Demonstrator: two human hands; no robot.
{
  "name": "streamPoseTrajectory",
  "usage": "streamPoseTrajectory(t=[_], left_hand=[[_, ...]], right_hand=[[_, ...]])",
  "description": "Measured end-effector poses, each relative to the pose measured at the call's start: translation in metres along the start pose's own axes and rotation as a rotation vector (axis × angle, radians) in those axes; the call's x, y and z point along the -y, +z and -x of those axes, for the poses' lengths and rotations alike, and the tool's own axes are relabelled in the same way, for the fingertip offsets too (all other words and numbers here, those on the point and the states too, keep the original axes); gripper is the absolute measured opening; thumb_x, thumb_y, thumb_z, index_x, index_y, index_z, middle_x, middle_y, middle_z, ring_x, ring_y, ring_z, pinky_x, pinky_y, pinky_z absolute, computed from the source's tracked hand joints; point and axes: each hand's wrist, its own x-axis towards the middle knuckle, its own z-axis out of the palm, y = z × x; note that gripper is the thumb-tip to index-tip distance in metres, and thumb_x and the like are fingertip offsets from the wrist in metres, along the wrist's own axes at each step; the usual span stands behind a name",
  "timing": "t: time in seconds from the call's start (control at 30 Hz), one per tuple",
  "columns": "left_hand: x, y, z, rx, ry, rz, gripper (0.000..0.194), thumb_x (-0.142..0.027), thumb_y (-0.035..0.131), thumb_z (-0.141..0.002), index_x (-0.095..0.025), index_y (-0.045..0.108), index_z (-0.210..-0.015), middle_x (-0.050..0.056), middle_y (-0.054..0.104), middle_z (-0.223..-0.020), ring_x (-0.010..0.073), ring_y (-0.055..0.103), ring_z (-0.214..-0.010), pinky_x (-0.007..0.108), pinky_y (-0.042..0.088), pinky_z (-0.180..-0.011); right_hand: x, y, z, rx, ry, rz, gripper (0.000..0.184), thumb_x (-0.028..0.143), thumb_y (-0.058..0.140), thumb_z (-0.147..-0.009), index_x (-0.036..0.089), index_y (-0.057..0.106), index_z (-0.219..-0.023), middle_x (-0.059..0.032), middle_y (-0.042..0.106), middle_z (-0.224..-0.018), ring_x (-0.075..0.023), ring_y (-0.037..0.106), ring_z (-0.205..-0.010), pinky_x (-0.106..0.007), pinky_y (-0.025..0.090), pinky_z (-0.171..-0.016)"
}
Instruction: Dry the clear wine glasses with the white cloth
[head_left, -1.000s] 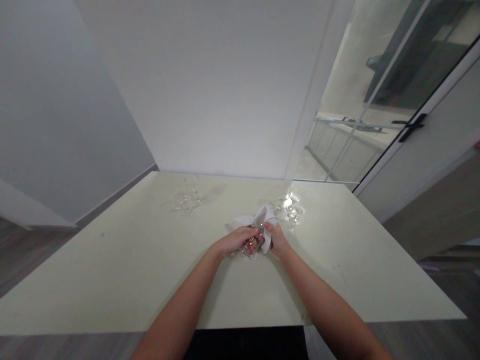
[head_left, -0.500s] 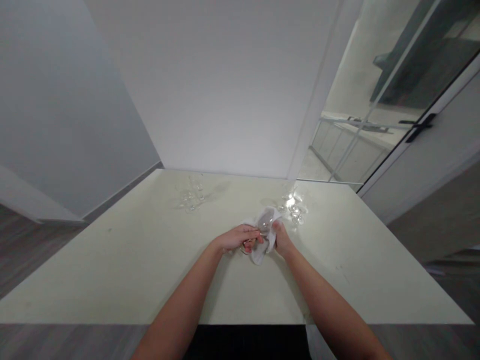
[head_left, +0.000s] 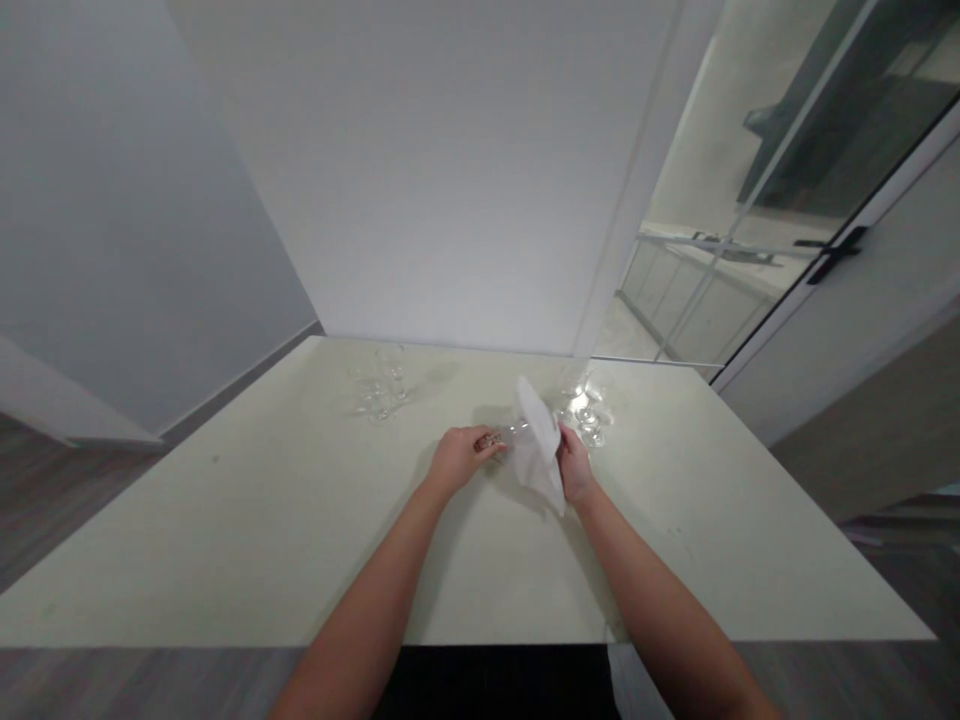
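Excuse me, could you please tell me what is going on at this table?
A person's left hand holds a clear stemmed glass near one end, while the right hand grips a white cloth that hides the other end. Both are over a pale table. More clear glasses sit toward its far edge, in a left cluster and a right cluster.

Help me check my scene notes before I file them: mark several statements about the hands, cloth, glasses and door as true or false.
1. The left hand holds a glass. True.
2. All the other glasses are in one group. False: there is a left group and a right group.
3. The right hand holds a white cloth. True.
4. The white cloth lies spread flat on the table. False: it is held up against the glass.
5. The door handle is black. True.
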Motion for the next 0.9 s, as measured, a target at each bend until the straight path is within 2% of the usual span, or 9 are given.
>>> streamPoseTrajectory(t=[0.13, 0.27, 0.33, 0.43, 0.5, 0.63, 0.77, 0.83, 0.9], left_hand=[[-0.0034, 0.0, 0.0001, 0.023, 0.151, -0.08, 0.025, -0.044, 0.065, -0.083, -0.02, 0.071, -0.087, 0.004, 0.069, -0.074, 0.0172, 0.059, -0.07, 0.029, 0.034, -0.073], [-0.0018, 0.0019, 0.0007, 0.026, 0.188, -0.095, 0.021, -0.039, 0.068, -0.082, -0.021, 0.07, -0.091, 0.003, 0.071, -0.081, 0.0186, 0.061, -0.077, 0.031, 0.034, -0.078], [-0.0004, 0.0029, 0.0009, 0.03, 0.193, -0.103, 0.019, -0.038, 0.067, -0.083, -0.021, 0.07, -0.091, 0.003, 0.071, -0.081, 0.0183, 0.061, -0.077, 0.031, 0.034, -0.077], [0.0008, 0.0036, 0.0009, 0.021, 0.188, -0.122, 0.022, -0.041, 0.064, -0.085, -0.02, 0.07, -0.088, 0.004, 0.071, -0.078, 0.0184, 0.061, -0.075, 0.03, 0.033, -0.074], [0.0012, 0.0034, 0.0008, 0.01, 0.17, -0.126, 0.025, -0.044, 0.062, -0.086, -0.02, 0.07, -0.086, 0.004, 0.07, -0.076, 0.0185, 0.06, -0.073, 0.029, 0.033, -0.073], [0.0014, 0.0023, 0.0012, 0.024, 0.135, -0.078, 0.027, -0.045, 0.062, -0.086, -0.019, 0.069, -0.08, 0.004, 0.068, -0.073, 0.017, 0.059, -0.07, 0.027, 0.033, -0.07], [0.0003, 0.0003, 0.0019, 0.031, 0.087, -0.037, 0.033, -0.048, 0.058, -0.087, -0.018, 0.067, -0.076, 0.004, 0.067, -0.07, 0.0158, 0.057, -0.065, 0.026, 0.031, -0.065], [-0.0003, -0.0005, 0.0019, 0.035, 0.077, -0.046, 0.033, -0.049, 0.059, -0.086, -0.019, 0.066, -0.075, 0.004, 0.066, -0.07, 0.016, 0.056, -0.065, 0.026, 0.031, -0.065], [-0.0008, -0.0008, 0.0018, 0.032, 0.089, -0.077, 0.03, -0.047, 0.061, -0.085, -0.019, 0.067, -0.076, 0.004, 0.067, -0.071, 0.0167, 0.057, -0.067, 0.028, 0.031, -0.068]], right_hand=[[-0.0035, 0.0031, -0.0019, -0.053, -0.084, 0.092, 0.032, 0.029, 0.066, -0.068, 0.025, 0.064, -0.099, 0.0025, 0.073, -0.093, -0.0181, 0.066, -0.084, -0.028, 0.052, -0.074], [-0.0053, -0.0018, -0.0021, -0.096, -0.045, 0.241, 0.038, 0.02, 0.065, -0.058, 0.024, 0.064, -0.096, 0.0041, 0.071, -0.079, -0.0169, 0.062, -0.069, -0.023, 0.046, -0.059], [-0.0049, -0.0036, -0.002, -0.095, -0.017, 0.247, 0.035, 0.024, 0.064, -0.059, 0.022, 0.065, -0.093, 0.0028, 0.071, -0.076, -0.0187, 0.063, -0.071, -0.025, 0.046, -0.06], [-0.0041, -0.0044, -0.003, -0.025, 0.043, 0.091, 0.028, 0.035, 0.056, -0.065, 0.021, 0.066, -0.087, -0.001, 0.072, -0.078, -0.0223, 0.065, -0.077, -0.032, 0.05, -0.068], [-0.0052, -0.0045, -0.0046, -0.03, 0.037, 0.026, 0.023, 0.03, 0.055, -0.061, 0.021, 0.066, -0.079, -0.0008, 0.071, -0.075, -0.0219, 0.065, -0.075, -0.034, 0.051, -0.071], [-0.0096, -0.0035, -0.0076, -0.093, -0.037, 0.09, 0.026, 0.014, 0.059, -0.052, 0.021, 0.066, -0.076, 0.001, 0.072, -0.074, -0.0205, 0.065, -0.076, -0.032, 0.052, -0.075], [-0.0065, -0.0019, -0.0081, -0.07, -0.049, 0.007, 0.019, 0.034, 0.062, -0.065, 0.022, 0.065, -0.079, -0.0025, 0.073, -0.085, -0.024, 0.066, -0.092, -0.037, 0.053, -0.084], [-0.0043, -0.001, -0.008, -0.073, -0.039, -0.046, 0.026, 0.045, 0.058, -0.069, 0.023, 0.065, -0.08, -0.0038, 0.073, -0.087, -0.0257, 0.065, -0.097, -0.04, 0.053, -0.085], [-0.0053, 0.0004, -0.0081, -0.079, -0.027, -0.032, 0.028, 0.047, 0.06, -0.067, 0.023, 0.066, -0.081, -0.0042, 0.074, -0.086, -0.0264, 0.066, -0.098, -0.041, 0.053, -0.085]])
